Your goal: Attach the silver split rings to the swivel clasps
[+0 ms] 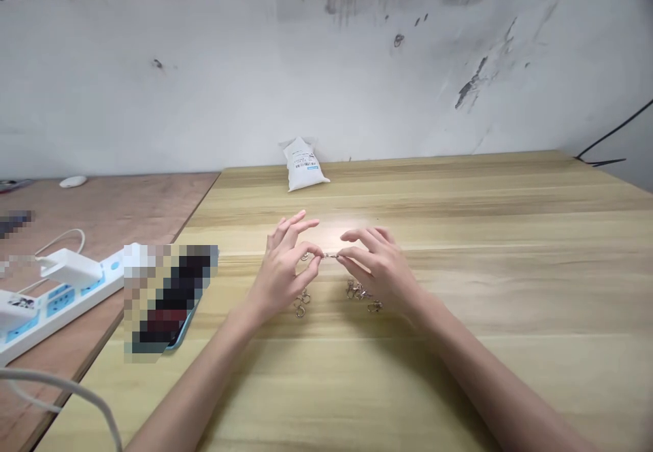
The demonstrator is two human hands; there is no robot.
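Note:
My left hand point(286, 268) and my right hand point(375, 265) meet over the middle of a light wooden table point(459, 288). Both pinch a small metal ring or clasp piece point(329, 256) between thumb and forefinger, with the other fingers raised. Under my left hand lie a couple of small metal rings point(300, 304). Below my right hand sits a little heap of metal clasps point(361, 294). The piece held is too small to name exactly.
A small white packet point(305, 164) stands at the table's far edge by the wall. A phone point(171, 299), blurred out, lies at the table's left edge. On the brown table to the left are a white power strip point(56, 299) with a charger point(71, 267) and cables.

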